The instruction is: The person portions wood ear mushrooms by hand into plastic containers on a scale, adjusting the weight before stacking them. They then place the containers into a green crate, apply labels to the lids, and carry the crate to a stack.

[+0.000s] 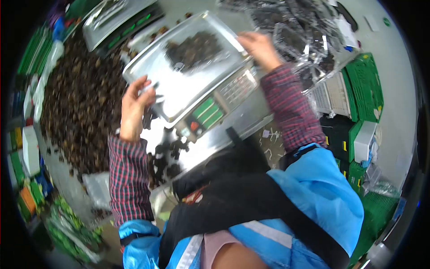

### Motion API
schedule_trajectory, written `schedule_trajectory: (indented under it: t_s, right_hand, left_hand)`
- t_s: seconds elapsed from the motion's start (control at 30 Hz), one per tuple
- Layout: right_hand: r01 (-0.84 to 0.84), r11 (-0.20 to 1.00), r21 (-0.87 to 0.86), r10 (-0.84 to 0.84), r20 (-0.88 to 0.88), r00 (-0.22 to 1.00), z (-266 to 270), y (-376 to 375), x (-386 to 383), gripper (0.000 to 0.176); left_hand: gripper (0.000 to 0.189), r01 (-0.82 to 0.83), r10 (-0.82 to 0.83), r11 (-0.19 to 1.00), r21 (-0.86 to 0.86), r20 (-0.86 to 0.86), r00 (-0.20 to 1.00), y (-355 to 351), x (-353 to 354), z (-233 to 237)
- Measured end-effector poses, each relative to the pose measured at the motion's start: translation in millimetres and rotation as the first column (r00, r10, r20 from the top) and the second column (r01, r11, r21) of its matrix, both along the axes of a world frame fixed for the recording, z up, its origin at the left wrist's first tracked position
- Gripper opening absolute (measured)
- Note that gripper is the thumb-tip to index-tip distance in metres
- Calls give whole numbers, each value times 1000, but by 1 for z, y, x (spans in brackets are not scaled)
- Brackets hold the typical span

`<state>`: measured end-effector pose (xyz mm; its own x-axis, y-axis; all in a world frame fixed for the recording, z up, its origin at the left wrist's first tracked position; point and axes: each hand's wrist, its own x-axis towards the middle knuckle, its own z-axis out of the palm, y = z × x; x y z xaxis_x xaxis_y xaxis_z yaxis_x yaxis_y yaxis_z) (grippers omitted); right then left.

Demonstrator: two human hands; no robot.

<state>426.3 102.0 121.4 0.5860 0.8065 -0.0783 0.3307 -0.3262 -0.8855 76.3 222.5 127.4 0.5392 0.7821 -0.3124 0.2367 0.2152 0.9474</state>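
Note:
A tabletop weighing scale (207, 117) with green display windows and a keypad lies in front of me, its wide metal pan (179, 93) on top. On the pan rests a clear plastic pack (197, 50) of dark brown pieces that look like mushrooms. My right hand (260, 48) has its fingers together over the pan's right rim. At the left rim is my left hand (135, 106), its thumb and forefinger apart. Loose dark pieces (166, 157) are scattered below the scale on the shiny metal surface.
A large heap of dark brown pieces (83, 107) covers the left side. Many filled clear packs (300, 33) are piled at the upper right. Green crates (365, 85) stand along the right. Another metal-topped device (118, 22) sits at the upper left.

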Motion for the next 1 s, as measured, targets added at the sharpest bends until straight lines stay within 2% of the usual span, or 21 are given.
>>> schedule_trajectory:
  t_s: [0.07, 0.1, 0.13, 0.17, 0.2, 0.23, 0.27, 0.3, 0.33, 0.37, 0.4, 0.43, 0.47, 0.53, 0.57, 0.6, 0.67, 0.8, 0.87, 0.93, 1.0]
  right_hand:
    - [-42, 995, -92, 34, -89, 995, -20, 16, -8, 53]
    - [-103, 995, -7, 103, -15, 995, -39, 26, -15, 64]
    - [-112, 988, -106, 134, 232, 963, -58, 35, -20, 64]
    - [-156, 981, 117, 123, 250, 960, -73, 40, -23, 69]
    - [-104, 980, 171, 82, 133, 988, -64, 41, -25, 66]
    - [-10, 963, 268, 79, -248, 966, -48, 39, -17, 63]
    - [108, 942, 319, 109, -593, 798, -28, 36, -6, 60]
    - [157, 943, 295, 77, -649, 756, 6, 27, 9, 54]
    - [171, 886, 432, 84, -511, 855, -10, 31, 39, 53]
    - [184, 850, 494, 139, -547, 826, -4, 31, 67, 49]
    - [234, 847, 477, 88, -559, 824, 9, 29, 96, 40]
    - [192, 862, 469, 49, -454, 889, 17, 26, 128, 42]
    - [200, 933, 300, -115, -280, 953, 35, 23, 154, 46]
    - [147, 958, 245, -103, -183, 978, 31, 26, 209, 55]
    - [104, 988, 112, -111, 64, 992, 14, 28, 244, 56]
    - [196, 974, -111, -96, 585, 805, -16, 29, 280, 63]
    - [307, 945, -110, -3, 938, 345, -20, 31, 275, 65]
    - [38, 950, -310, 288, 916, 278, -24, 40, 243, 58]
    - [120, 931, -345, 297, 906, 302, -26, 53, 217, 51]
    - [-21, 966, -258, 250, 911, 327, -18, 79, 170, 46]
    - [-480, 875, -69, 290, 868, 404, 4, 110, 91, 39]
  left_hand:
    - [74, 65, -64, 998, 17, -53, 997, -7, 31, 3]
    - [78, 61, -61, 998, -16, -12, 998, -8, 47, -3]
    - [82, 49, -48, 997, -51, 22, 999, -8, 62, -12]
    - [84, 53, -52, 998, -35, 5, 999, -11, 76, -9]
    - [85, 48, -49, 999, -22, -17, 999, -16, 90, -4]
    - [86, 38, -33, 995, -89, 62, 998, -20, 101, 3]
    - [84, 56, -51, 995, -78, 60, 997, -27, 116, 18]
    - [82, 117, -109, 991, -62, 128, 986, -29, 129, 18]
    - [81, 173, -161, 984, -46, 190, 968, -31, 140, 19]
    - [80, 251, -245, 968, 1, 217, 945, -34, 153, 16]
    - [72, 288, -267, 945, -153, 142, 953, -37, 163, 32]
    - [64, 317, -307, 948, -32, 181, 934, -39, 170, 19]
    - [57, 328, -340, 940, 91, 200, 919, -38, 173, 6]
    - [42, 312, -298, 949, -34, 214, 930, -35, 170, 7]
    - [36, 246, -223, 967, -68, 242, 944, -37, 164, 1]
    - [36, 186, -168, 980, -72, 208, 964, -38, 153, -1]
    - [33, 148, -131, 984, -95, 165, 978, -38, 129, -3]
    - [28, -103, 105, 994, -32, 55, 993, -49, 57, -8]
    - [24, -283, 282, 957, 61, 25, 959, -63, 12, -10]
    - [23, -472, 480, 863, 181, -4, 877, -81, -37, -21]
    - [25, -650, 685, 687, 326, 10, 729, -109, -89, -38]
